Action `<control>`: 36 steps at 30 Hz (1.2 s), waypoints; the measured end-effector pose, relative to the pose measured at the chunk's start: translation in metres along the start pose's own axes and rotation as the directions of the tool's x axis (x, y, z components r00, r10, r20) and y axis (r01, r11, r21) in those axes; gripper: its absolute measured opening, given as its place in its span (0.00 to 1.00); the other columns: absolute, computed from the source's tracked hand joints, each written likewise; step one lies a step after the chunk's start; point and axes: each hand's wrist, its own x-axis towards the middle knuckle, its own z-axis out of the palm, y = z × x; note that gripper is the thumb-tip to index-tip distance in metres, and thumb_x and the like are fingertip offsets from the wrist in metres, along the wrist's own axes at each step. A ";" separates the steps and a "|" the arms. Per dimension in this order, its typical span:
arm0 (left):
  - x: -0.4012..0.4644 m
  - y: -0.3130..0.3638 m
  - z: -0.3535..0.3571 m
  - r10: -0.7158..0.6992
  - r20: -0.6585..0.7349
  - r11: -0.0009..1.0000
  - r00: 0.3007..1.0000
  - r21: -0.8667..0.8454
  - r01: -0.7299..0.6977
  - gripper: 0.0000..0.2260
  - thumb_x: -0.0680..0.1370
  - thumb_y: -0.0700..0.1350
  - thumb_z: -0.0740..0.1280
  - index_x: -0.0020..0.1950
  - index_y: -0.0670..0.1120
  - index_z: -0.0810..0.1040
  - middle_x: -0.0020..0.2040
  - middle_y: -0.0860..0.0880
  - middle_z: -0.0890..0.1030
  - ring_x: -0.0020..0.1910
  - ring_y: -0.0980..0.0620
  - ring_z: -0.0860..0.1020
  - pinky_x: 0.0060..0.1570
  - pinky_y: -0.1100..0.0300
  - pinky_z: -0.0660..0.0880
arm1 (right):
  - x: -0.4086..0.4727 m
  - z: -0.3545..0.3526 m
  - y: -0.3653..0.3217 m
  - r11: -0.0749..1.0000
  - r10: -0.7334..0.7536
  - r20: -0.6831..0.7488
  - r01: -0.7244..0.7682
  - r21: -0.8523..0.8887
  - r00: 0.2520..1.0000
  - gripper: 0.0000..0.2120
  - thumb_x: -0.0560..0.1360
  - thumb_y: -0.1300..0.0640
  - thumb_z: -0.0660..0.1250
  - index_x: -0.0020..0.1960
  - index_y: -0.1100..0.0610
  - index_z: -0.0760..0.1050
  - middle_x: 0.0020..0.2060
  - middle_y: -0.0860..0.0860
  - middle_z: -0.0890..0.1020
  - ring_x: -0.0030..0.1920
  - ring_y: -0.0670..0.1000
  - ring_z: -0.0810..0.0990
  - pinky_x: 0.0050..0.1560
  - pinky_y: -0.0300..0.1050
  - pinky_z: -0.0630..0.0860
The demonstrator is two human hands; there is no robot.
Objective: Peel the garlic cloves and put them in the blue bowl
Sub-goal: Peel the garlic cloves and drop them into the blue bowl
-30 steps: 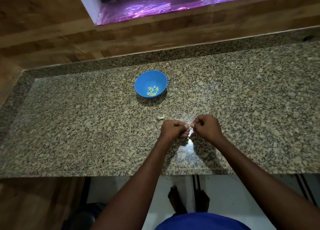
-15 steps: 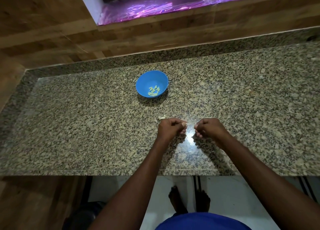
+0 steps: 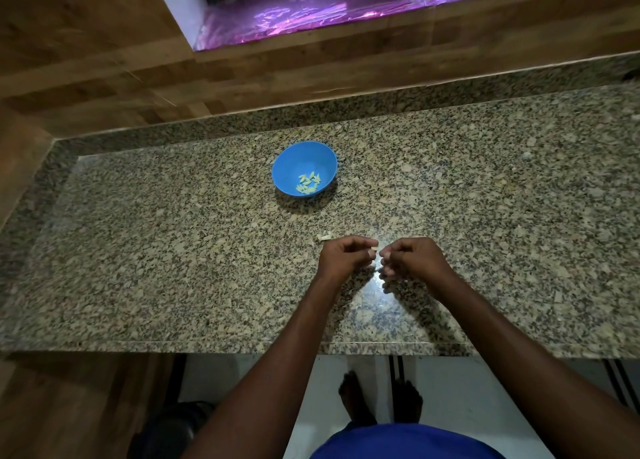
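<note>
Speckled granite countertop (image 3: 138,250), one round blue plastic bowl (image 3: 294,160) at 11 o'clock from the hands, well apart from them. Peeled pale garlic cloves (image 3: 308,183) are clustered inside, roughly ten; exact count unclear. One small pale garlic scrap (image 3: 322,237) lies on the counter just beside the left hand (image 3: 341,257) at its 11 o'clock. The left hand's fingers are curled, tips pinching something small and pale, hard to make out. Right hand (image 3: 412,259) is curled too, fingertips just apart from the left's; cannot tell what it holds.
</note>
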 end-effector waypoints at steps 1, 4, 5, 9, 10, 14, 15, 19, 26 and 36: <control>0.001 0.000 0.001 -0.001 -0.003 1.000 1.000 0.009 0.001 0.09 0.73 0.32 0.75 0.51 0.41 0.86 0.48 0.42 0.86 0.47 0.50 0.83 0.49 0.55 0.82 | 0.001 0.000 0.000 1.000 0.007 0.005 -0.007 0.023 1.000 0.02 0.75 0.69 0.71 0.46 0.69 0.82 0.39 0.65 0.85 0.41 0.67 0.85 0.40 0.59 0.84; 0.002 -0.002 0.003 0.005 0.000 0.999 1.000 0.046 -0.005 0.08 0.73 0.34 0.75 0.51 0.41 0.86 0.49 0.40 0.86 0.45 0.50 0.83 0.47 0.55 0.82 | 0.005 0.000 0.002 0.999 0.011 0.003 -0.011 0.043 1.000 0.05 0.74 0.66 0.74 0.44 0.68 0.82 0.36 0.65 0.84 0.41 0.68 0.85 0.44 0.66 0.83; 0.003 -0.004 0.003 0.009 0.005 0.999 1.000 0.054 -0.010 0.08 0.73 0.34 0.75 0.51 0.42 0.86 0.48 0.39 0.85 0.45 0.49 0.83 0.48 0.52 0.82 | 0.006 -0.001 0.003 0.999 0.012 -0.001 -0.012 0.044 1.000 0.05 0.74 0.65 0.74 0.43 0.67 0.82 0.35 0.64 0.84 0.40 0.67 0.85 0.45 0.67 0.82; 0.007 -0.008 0.002 0.009 -0.021 0.997 1.000 0.078 -0.008 0.09 0.73 0.35 0.75 0.50 0.45 0.86 0.42 0.39 0.85 0.41 0.45 0.83 0.50 0.44 0.83 | 0.011 -0.001 0.005 0.999 0.011 -0.012 -0.010 0.047 1.000 0.03 0.73 0.66 0.75 0.41 0.66 0.82 0.32 0.64 0.82 0.40 0.69 0.84 0.46 0.69 0.82; 0.007 -0.009 0.000 0.005 -0.042 0.996 0.999 0.088 -0.001 0.08 0.73 0.35 0.75 0.49 0.46 0.86 0.42 0.40 0.85 0.41 0.44 0.84 0.49 0.44 0.83 | 0.011 -0.001 0.006 0.999 0.016 -0.019 -0.015 0.048 1.000 0.04 0.73 0.66 0.74 0.41 0.66 0.81 0.31 0.64 0.82 0.39 0.68 0.84 0.46 0.68 0.82; 0.009 -0.016 -0.006 0.007 -0.104 0.985 0.995 0.171 0.011 0.02 0.75 0.38 0.73 0.46 0.43 0.86 0.41 0.42 0.86 0.40 0.43 0.85 0.45 0.47 0.84 | 0.015 0.002 0.008 0.998 0.049 -0.092 -0.045 0.043 0.995 0.10 0.74 0.64 0.74 0.35 0.65 0.81 0.31 0.65 0.82 0.33 0.63 0.83 0.42 0.68 0.82; 0.010 -0.019 -0.008 0.016 -0.124 0.978 0.992 0.208 0.010 0.02 0.75 0.39 0.73 0.45 0.43 0.86 0.39 0.43 0.86 0.38 0.45 0.85 0.44 0.49 0.84 | 0.017 0.004 0.007 0.998 0.057 -0.121 -0.052 0.045 0.991 0.11 0.74 0.64 0.74 0.34 0.65 0.80 0.30 0.65 0.82 0.32 0.64 0.83 0.39 0.68 0.82; 0.011 -0.030 -0.014 0.074 -0.234 0.915 0.969 0.404 0.027 0.02 0.74 0.42 0.74 0.42 0.47 0.87 0.36 0.50 0.86 0.36 0.52 0.84 0.43 0.54 0.83 | 0.031 0.015 -0.005 0.998 0.048 -0.219 -0.053 -0.015 0.975 0.12 0.74 0.63 0.75 0.33 0.66 0.80 0.30 0.63 0.83 0.34 0.67 0.84 0.33 0.66 0.82; 0.014 -0.034 -0.009 0.143 -0.237 0.828 0.961 0.560 0.014 0.12 0.76 0.33 0.66 0.44 0.46 0.87 0.45 0.50 0.87 0.40 0.52 0.84 0.46 0.52 0.83 | 0.046 0.014 -0.016 0.883 -0.153 -0.243 0.022 -0.468 0.958 0.11 0.74 0.55 0.75 0.34 0.57 0.85 0.30 0.50 0.85 0.27 0.42 0.78 0.30 0.33 0.71; 0.011 -0.037 0.044 0.334 0.078 0.550 0.939 0.793 -0.262 0.12 0.72 0.45 0.74 0.53 0.43 0.79 0.48 0.52 0.68 0.48 0.54 0.64 0.43 0.59 0.58 | 0.015 -0.028 0.024 0.841 -0.130 -0.280 -0.043 -0.540 0.951 0.10 0.73 0.56 0.72 0.33 0.56 0.82 0.31 0.50 0.83 0.36 0.50 0.81 0.34 0.37 0.68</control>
